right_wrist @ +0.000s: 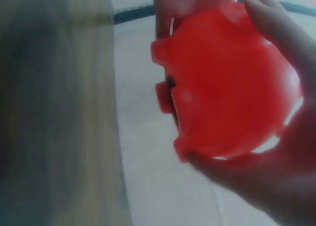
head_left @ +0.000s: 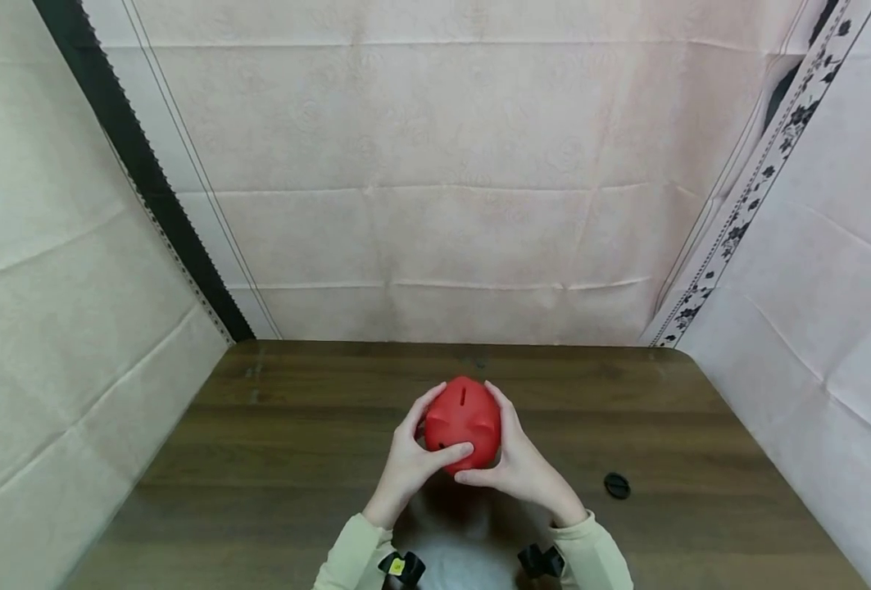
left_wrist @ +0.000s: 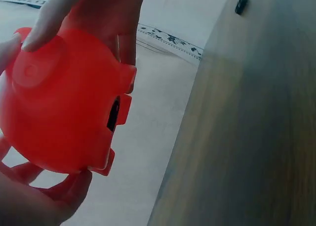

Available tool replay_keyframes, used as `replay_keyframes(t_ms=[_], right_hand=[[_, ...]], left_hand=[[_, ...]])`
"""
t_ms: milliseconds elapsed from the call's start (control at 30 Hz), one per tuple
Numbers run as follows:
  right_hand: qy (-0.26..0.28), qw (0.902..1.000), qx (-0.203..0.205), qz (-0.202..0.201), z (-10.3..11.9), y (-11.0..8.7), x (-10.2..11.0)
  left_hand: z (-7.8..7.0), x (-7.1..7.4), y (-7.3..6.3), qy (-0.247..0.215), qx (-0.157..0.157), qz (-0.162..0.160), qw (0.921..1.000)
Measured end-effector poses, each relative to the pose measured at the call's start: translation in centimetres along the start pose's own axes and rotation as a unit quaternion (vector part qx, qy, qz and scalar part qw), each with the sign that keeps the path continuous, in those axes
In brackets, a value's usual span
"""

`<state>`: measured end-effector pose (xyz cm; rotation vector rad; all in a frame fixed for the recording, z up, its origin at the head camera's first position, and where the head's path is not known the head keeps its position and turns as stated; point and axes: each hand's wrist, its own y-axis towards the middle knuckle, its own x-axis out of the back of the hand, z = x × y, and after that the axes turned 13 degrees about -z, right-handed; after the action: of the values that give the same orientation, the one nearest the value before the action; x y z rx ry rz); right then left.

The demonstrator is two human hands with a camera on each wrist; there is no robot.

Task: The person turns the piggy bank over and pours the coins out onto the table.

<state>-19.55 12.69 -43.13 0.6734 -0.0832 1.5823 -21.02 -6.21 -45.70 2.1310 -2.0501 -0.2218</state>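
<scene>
Surrounding the brown wooden table [head_left: 273, 459], pale creased cloth [head_left: 442, 123] hangs on your left, right and far sides. Your left hand [head_left: 411, 463] and right hand [head_left: 521, 469] reach in from the near side, and both are clamped on the red piggy bank [head_left: 464, 426]: fingers bend round its left and right sides towards the far end, while your thumbs cross its near face, the left one lying farther than the right. You have it raised clear of the tabletop, around the middle. It is rounded and smooth, one bright red all over, matte from the head and faintly shiny from the wrists. A raised oval [left_wrist: 30, 71] with a small round mark bulges from the body, partly under a finger. Well apart to your right, and nearer than the bank, a black disc [head_left: 616, 485] lies on the wood. The underside has a dark opening [left_wrist: 113, 114] among short, blunt feet [left_wrist: 128, 77]. Smallest, a narrow dark slot [head_left: 463, 397] cuts its top, running near to far.
</scene>
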Motion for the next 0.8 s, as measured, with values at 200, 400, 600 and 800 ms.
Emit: replay_keyframes(t_ms=[200,400,600,800], right_hand=[[0.054,0.9985,-0.008,-0.012,-0.8,0.3,0.7],[0.125,0.9899,-0.061,-0.029,0.2,0.4,1.9],[0.037,0.9911,-0.108,-0.069,1.0,0.2,2.0],[-0.064,0.9870,-0.134,-0.062,0.8,0.4,1.5]], left_hand=[[-0.3,0.6,0.1,-0.016,-0.047,0.048,0.9976],[-0.8,1.1,0.3,-0.041,-0.047,0.080,0.9948],[-1.3,1.4,0.3,0.007,-0.007,0.069,0.9976],[-0.9,1.2,0.3,0.084,0.038,0.042,0.9949]])
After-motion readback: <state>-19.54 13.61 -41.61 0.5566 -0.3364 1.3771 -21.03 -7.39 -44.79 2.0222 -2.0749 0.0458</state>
